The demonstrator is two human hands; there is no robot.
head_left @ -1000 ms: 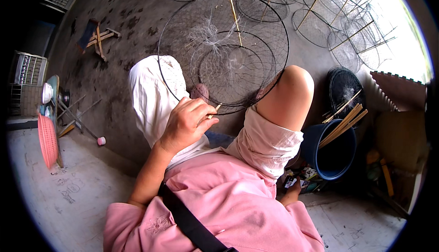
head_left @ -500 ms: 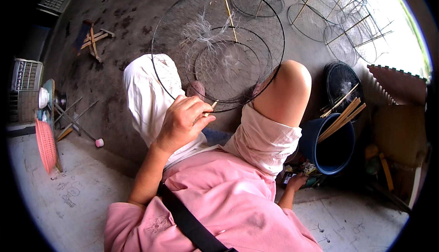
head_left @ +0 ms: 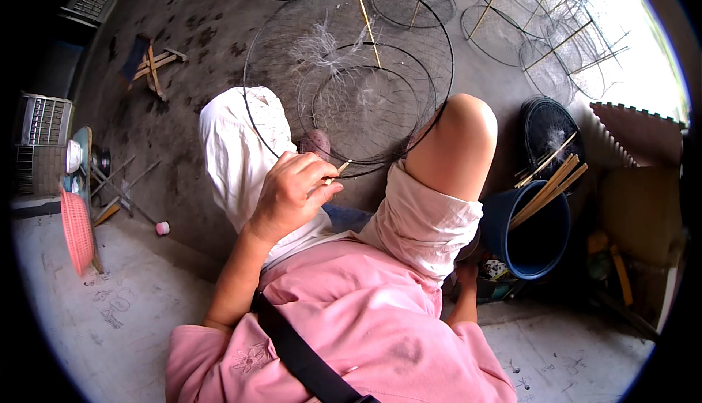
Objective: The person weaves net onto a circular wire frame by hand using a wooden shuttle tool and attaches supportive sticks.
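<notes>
Between my knees stands a round hooped net (head_left: 395,19), with black rings, fine mesh and a bamboo stick (head_left: 366,23) across its far side. White mesh bunches up inside it. At the near rim my left hand (head_left: 296,192) is closed in a pinch on the hoop, and a short pale stick end (head_left: 341,170) pokes out past its fingertips. Down at my right side, my right hand (head_left: 466,277) reaches beside a small box of mixed bits (head_left: 494,268) below a blue bucket (head_left: 504,235). Its fingers are mostly hidden there.
Bamboo sticks (head_left: 548,192) lean in the bucket, with a stack of black hooped nets (head_left: 547,121) behind it. More hooped nets (head_left: 501,34) stand at the far right. To the left are a folding stool (head_left: 152,69) and a pink basket (head_left: 75,231).
My right hand has shifted slightly left and farther in beside the box, so its fingers show less. My left hand still pinches the hoop in about the same spot.
</notes>
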